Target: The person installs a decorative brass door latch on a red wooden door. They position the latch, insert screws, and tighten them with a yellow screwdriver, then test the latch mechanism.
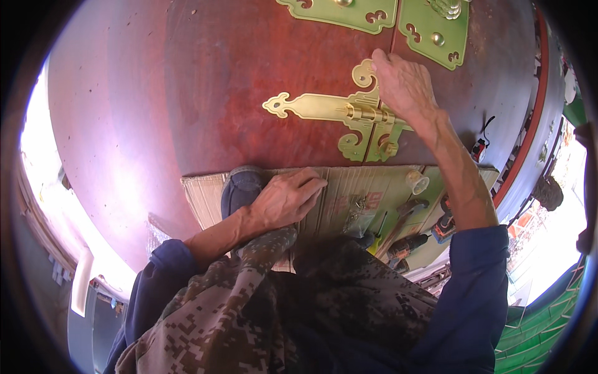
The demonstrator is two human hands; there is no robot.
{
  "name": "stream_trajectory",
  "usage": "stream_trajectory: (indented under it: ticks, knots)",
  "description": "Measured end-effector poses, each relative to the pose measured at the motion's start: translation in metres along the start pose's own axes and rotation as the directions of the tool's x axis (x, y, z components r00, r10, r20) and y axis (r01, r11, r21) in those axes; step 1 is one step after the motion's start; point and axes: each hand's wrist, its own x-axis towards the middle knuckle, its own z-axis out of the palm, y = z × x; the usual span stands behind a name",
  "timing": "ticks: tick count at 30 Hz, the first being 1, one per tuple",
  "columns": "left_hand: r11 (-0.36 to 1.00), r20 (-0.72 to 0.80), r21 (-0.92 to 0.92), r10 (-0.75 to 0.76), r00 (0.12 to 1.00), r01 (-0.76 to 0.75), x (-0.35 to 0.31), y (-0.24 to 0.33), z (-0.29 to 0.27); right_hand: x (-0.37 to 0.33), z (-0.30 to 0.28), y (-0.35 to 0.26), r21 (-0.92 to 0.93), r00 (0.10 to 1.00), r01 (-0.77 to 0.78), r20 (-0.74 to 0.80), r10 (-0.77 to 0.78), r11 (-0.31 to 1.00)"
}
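My right hand is bent over the upper scroll of a brass-coloured ornamental latch. Its fingers are pinched at the scroll's right edge, and what they hold is hidden. The latch has a long pointed strap, a barrel in the middle and a knob at lower right; it spans a seam in a red-brown wooden panel. Curled fingers show on my left hand, which rests by a dark shoe above a cardboard sheet. Whatever lies under those fingers is out of sight.
Greenish metal plates sit beyond the latch. On the cardboard are a clear cup, a clear bag of small hardware, a hammer, a screwdriver and power drills. A black-and-red tool lies at right.
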Motion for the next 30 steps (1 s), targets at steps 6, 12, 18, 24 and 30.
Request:
stream_trajectory:
  ticks: [6,12,18,24,30]
  knots:
    - [1.0,-0.013,0.004,0.016,1.0,-0.016,0.002,0.001,0.0,-0.001,-0.003,-0.011,0.046,0.97,-0.216,0.128,0.208,0.975]
    - [1.0,-0.01,0.0,0.003,1.0,-0.003,-0.001,0.0,0.0,-0.009,-0.005,-0.018,0.058,0.987,-0.156,-0.036,0.158,0.986]
    - [1.0,-0.009,0.001,-0.006,1.0,0.006,0.0,0.002,-0.001,0.004,-0.005,-0.009,-0.084,0.993,-0.034,0.106,0.043,0.996]
    - [1.0,-0.006,0.008,0.0,1.0,0.0,-0.002,-0.001,0.0,-0.004,-0.008,-0.011,-0.023,0.995,-0.076,0.06,0.077,0.997]
    - [1.0,-0.013,0.019,0.016,1.0,-0.016,0.001,-0.001,0.002,0.0,-0.008,-0.01,0.09,0.986,-0.137,0.108,0.127,0.987]
